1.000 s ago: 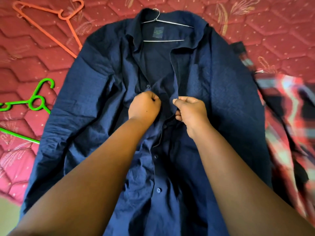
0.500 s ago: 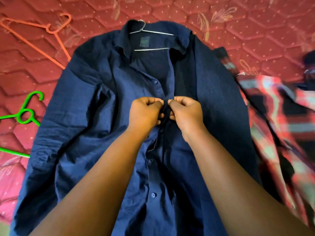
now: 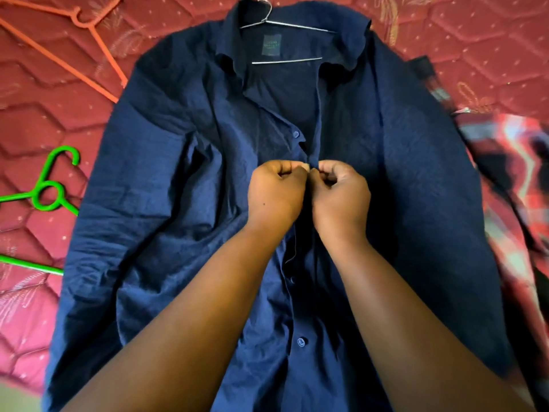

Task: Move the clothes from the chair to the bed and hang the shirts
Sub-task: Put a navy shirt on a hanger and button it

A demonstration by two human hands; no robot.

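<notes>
A navy blue shirt [image 3: 166,179] lies spread face up on the red quilted bed [image 3: 35,114]. A metal wire hanger [image 3: 285,23] sits inside its collar, hook pointing away from me. My left hand [image 3: 276,194] and my right hand [image 3: 341,197] meet knuckle to knuckle at the front placket, mid-chest. Each pinches one edge of the shirt front between curled fingers and thumb. One button shows above my hands and others below along the placket. What lies between my fingertips is hidden.
An orange plastic hanger [image 3: 80,52] lies on the bed at the upper left. A green plastic hanger [image 3: 47,194] lies at the left edge. A red, black and white plaid garment [image 3: 517,185] is heaped at the right, partly under the navy shirt.
My hands were apart on the two front edges of the shirt one second ago. They have come together at the placket and stay pressed close. The view has shifted slightly.
</notes>
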